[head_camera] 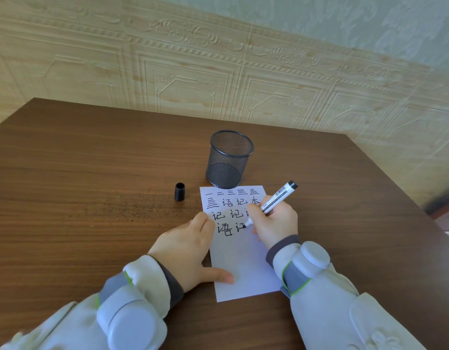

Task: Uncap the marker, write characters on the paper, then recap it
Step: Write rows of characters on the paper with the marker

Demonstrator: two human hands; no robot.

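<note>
A white sheet of paper [243,263] lies on the brown wooden table [92,185], its upper half filled with rows of black handwritten characters. My right hand [276,223] grips a white marker [277,195] with a black end, and the tip touches the paper in the fourth row. My left hand [188,251] lies flat on the paper's left edge, fingers spread, thumb on the sheet. The black marker cap [179,191] stands upright on the table, left of the paper's top corner.
A black mesh pen holder [229,159] stands just beyond the paper's top edge. A patterned wall runs behind the table. The table's right edge slants down at the right, with a dark object [442,203] beyond it.
</note>
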